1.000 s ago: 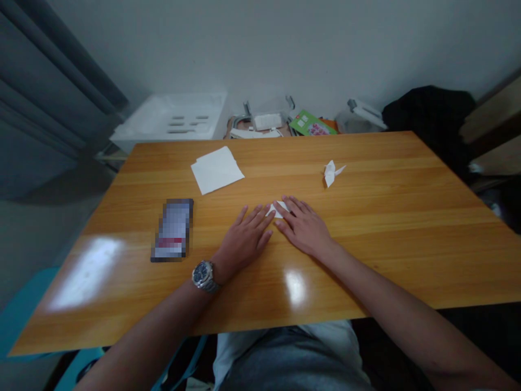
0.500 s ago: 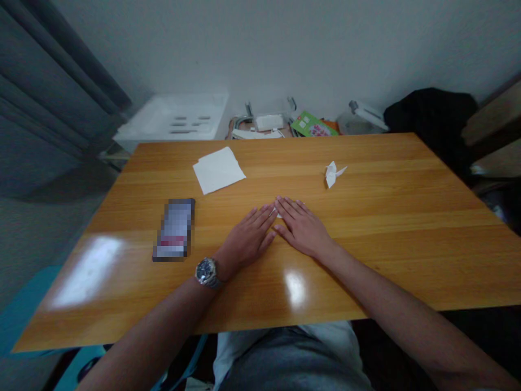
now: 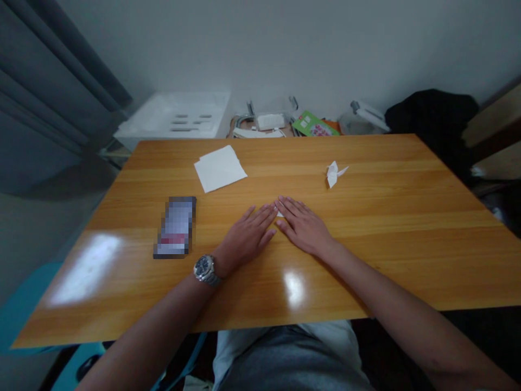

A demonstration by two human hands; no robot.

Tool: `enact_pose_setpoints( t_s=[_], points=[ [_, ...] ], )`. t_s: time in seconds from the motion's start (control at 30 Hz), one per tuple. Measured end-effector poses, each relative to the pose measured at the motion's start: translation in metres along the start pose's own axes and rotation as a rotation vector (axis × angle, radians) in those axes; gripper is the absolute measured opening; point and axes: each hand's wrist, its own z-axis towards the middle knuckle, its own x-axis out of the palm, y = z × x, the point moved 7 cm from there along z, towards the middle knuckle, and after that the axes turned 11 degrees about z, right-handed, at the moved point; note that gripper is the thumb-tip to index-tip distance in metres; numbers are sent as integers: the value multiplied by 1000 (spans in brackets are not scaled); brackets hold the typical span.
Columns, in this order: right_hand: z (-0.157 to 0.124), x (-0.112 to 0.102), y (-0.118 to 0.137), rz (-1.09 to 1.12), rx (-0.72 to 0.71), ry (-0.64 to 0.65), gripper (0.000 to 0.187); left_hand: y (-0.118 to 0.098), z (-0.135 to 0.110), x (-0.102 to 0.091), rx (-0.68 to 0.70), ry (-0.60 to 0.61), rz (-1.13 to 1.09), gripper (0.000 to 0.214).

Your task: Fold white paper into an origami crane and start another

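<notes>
A small piece of white paper [image 3: 280, 212] lies on the wooden table [image 3: 391, 217], mostly hidden under my fingers. My right hand [image 3: 303, 225] lies flat over it, fingers stretched out and pointing away to the left. From the other side my left hand [image 3: 251, 233] lies flat too, its fingertips meeting those of the right hand at the paper. A metal watch [image 3: 205, 270] is on my left wrist. Beyond my right hand stands a folded white paper crane [image 3: 334, 174]. Sheets of white paper [image 3: 220, 169] lie farther off, beyond my left hand.
A phone [image 3: 175, 228], blurred out, lies left of my left hand. Past the table's far edge are a white foam tray [image 3: 179, 111], a green packet [image 3: 312, 124] and a clear plastic box [image 3: 362, 120]. A dark cloth heap [image 3: 429, 111] is at the far right.
The fingers of my right hand have shifted very slightly to the right, showing a little more of the paper. Otherwise both hands stay flat in place.
</notes>
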Motion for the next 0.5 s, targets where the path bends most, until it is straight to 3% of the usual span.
enact_pose_setpoints(
  t_s=[0.2, 0.5],
  points=[
    [1, 0, 0, 16, 4, 5, 62, 3, -3, -3, 1, 38, 29, 55],
    [0, 0, 0, -3, 9, 1, 64, 25, -12, -20, -50, 56, 47, 46]
  ],
)
